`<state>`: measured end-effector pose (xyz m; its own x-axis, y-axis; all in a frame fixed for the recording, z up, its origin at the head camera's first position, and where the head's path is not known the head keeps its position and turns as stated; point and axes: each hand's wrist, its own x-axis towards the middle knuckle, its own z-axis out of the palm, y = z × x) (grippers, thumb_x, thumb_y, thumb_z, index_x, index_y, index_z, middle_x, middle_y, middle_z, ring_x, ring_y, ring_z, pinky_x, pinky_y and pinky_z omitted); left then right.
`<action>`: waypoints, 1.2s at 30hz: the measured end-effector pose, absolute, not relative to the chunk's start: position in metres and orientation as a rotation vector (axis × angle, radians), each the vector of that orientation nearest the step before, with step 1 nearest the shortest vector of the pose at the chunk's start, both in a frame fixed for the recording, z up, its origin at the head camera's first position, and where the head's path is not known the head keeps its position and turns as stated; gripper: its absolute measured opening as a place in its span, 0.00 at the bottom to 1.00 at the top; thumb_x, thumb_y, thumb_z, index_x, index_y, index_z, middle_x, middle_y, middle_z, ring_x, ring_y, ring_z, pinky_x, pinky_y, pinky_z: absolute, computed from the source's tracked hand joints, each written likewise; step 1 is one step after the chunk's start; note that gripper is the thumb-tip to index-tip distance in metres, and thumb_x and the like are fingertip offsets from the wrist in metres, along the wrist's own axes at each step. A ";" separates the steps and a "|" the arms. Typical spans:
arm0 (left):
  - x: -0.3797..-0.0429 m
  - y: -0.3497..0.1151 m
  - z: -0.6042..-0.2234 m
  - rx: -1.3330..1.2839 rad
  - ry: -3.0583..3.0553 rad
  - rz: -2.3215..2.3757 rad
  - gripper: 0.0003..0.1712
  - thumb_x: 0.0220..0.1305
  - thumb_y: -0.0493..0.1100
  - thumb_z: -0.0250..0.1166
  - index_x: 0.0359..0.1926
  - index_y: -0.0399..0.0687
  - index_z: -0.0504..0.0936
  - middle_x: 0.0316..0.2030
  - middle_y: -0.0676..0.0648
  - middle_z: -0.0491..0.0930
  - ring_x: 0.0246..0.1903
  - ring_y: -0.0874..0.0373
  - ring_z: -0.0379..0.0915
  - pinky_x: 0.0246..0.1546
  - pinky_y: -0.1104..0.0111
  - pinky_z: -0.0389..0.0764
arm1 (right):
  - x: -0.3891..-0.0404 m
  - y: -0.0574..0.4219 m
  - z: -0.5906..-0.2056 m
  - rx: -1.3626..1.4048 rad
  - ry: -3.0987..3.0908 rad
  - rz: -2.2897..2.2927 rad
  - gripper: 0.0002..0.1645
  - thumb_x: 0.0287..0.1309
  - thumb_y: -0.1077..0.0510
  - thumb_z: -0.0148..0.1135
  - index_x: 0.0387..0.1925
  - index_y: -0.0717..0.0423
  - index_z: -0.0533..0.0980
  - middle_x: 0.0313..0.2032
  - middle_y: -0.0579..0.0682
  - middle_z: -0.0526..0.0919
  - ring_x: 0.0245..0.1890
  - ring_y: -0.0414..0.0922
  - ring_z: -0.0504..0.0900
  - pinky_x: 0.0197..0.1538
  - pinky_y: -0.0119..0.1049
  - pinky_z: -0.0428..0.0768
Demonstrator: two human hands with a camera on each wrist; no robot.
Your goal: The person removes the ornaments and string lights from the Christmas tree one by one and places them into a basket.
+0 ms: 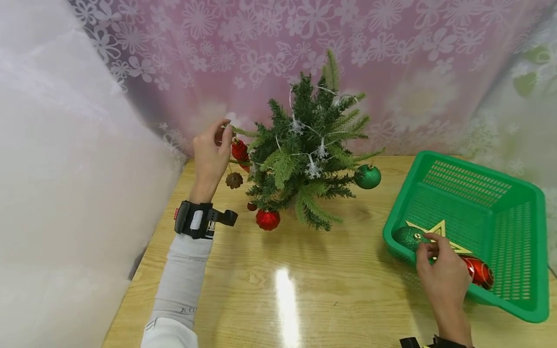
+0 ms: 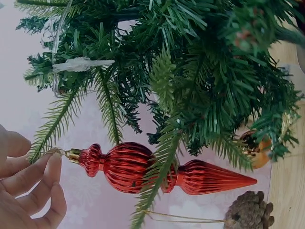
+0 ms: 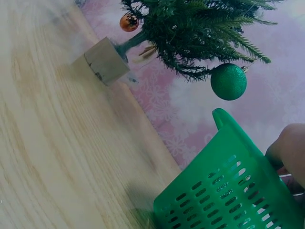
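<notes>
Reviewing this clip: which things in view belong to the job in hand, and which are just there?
Seem part of the job:
tree
long red ornament, its loop at the left hand
basket
green ball inside it, by the right hand
gold star and red bauble, also inside
pinecone, hanging

Seem just there:
table
pink flowered curtain

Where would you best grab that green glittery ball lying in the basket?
Probably by the small gold cap on the green ball, pinched from above with thumb and fingertip. The cap faces upward and offers an edge that the round body lacks, while the basket's wall and the gold star leave less room at the sides.
</notes>
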<state>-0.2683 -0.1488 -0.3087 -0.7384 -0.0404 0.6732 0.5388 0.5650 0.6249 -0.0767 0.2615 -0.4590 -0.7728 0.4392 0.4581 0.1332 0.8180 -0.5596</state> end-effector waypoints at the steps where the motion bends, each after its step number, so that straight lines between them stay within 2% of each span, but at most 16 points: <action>1: -0.267 -0.149 -0.309 -0.404 -2.145 -1.145 0.15 0.71 0.36 0.56 0.52 0.30 0.80 0.36 0.35 0.84 0.30 0.46 0.81 0.35 0.60 0.81 | -0.076 0.261 -0.458 -0.423 -2.402 0.696 0.13 0.61 0.61 0.55 0.47 0.56 0.79 0.30 0.55 0.84 0.18 0.28 0.66 0.16 0.36 0.59; 4: -0.261 -0.150 -0.309 -0.416 -2.142 -1.127 0.14 0.70 0.36 0.56 0.50 0.30 0.80 0.34 0.35 0.85 0.29 0.46 0.81 0.34 0.60 0.82 | -0.075 0.260 -0.457 -0.428 -2.398 0.730 0.14 0.61 0.62 0.56 0.48 0.56 0.79 0.32 0.54 0.84 0.20 0.19 0.60 0.17 0.34 0.60; 6: -0.256 -0.151 -0.309 -0.419 -2.139 -1.125 0.14 0.70 0.35 0.56 0.50 0.30 0.81 0.34 0.36 0.85 0.29 0.47 0.81 0.33 0.60 0.82 | -0.074 0.259 -0.457 -0.422 -2.405 0.743 0.14 0.61 0.62 0.56 0.49 0.56 0.79 0.33 0.53 0.84 0.20 0.19 0.60 0.17 0.33 0.61; 14: -0.236 -0.155 -0.307 -0.464 -2.158 -1.101 0.14 0.70 0.36 0.57 0.49 0.30 0.81 0.33 0.38 0.84 0.29 0.48 0.81 0.33 0.62 0.82 | -0.074 0.259 -0.457 -0.400 -2.463 0.751 0.12 0.62 0.62 0.57 0.45 0.55 0.80 0.32 0.52 0.83 0.18 0.29 0.66 0.15 0.36 0.59; 18: -0.227 -0.156 -0.305 -0.479 -2.180 -1.078 0.13 0.70 0.36 0.57 0.48 0.32 0.82 0.32 0.39 0.84 0.29 0.49 0.81 0.33 0.62 0.82 | -0.075 0.258 -0.458 -0.374 -2.432 0.754 0.11 0.60 0.63 0.58 0.44 0.56 0.81 0.31 0.52 0.83 0.23 0.29 0.69 0.18 0.34 0.60; 24: -0.214 -0.155 -0.306 -0.501 -2.199 -1.051 0.13 0.70 0.38 0.57 0.48 0.35 0.82 0.33 0.40 0.84 0.30 0.50 0.80 0.36 0.61 0.80 | -0.080 0.252 -0.460 -0.171 -2.235 0.733 0.10 0.52 0.74 0.56 0.35 0.67 0.81 0.25 0.59 0.76 0.28 0.50 0.69 0.32 0.37 0.61; 27: -0.208 -0.154 -0.307 -0.517 -2.192 -1.042 0.13 0.70 0.39 0.58 0.47 0.35 0.82 0.32 0.40 0.84 0.30 0.50 0.80 0.36 0.61 0.79 | -0.084 0.245 -0.457 -0.091 -2.165 0.727 0.10 0.49 0.77 0.55 0.32 0.70 0.80 0.24 0.62 0.71 0.28 0.56 0.66 0.34 0.43 0.60; 31: -0.201 -0.154 -0.307 -0.563 -2.156 -1.026 0.12 0.70 0.38 0.58 0.46 0.35 0.83 0.30 0.41 0.84 0.29 0.50 0.80 0.36 0.62 0.79 | -0.090 0.230 -0.452 0.002 -2.135 0.747 0.09 0.49 0.77 0.57 0.32 0.70 0.80 0.29 0.64 0.70 0.30 0.58 0.66 0.34 0.44 0.59; 36: -0.193 -0.154 -0.307 -0.616 -2.122 -1.014 0.11 0.68 0.36 0.59 0.46 0.34 0.83 0.30 0.41 0.84 0.28 0.50 0.80 0.35 0.63 0.80 | -0.098 0.200 -0.446 0.146 -2.136 0.833 0.07 0.52 0.76 0.62 0.34 0.68 0.80 0.31 0.62 0.74 0.31 0.56 0.72 0.37 0.36 0.65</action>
<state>-0.1932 -0.1536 -0.3067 -0.6450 0.1166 0.7552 0.6610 0.5810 0.4749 -0.0976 0.2000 -0.4456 -0.6578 0.1728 0.7331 -0.3689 0.7747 -0.5136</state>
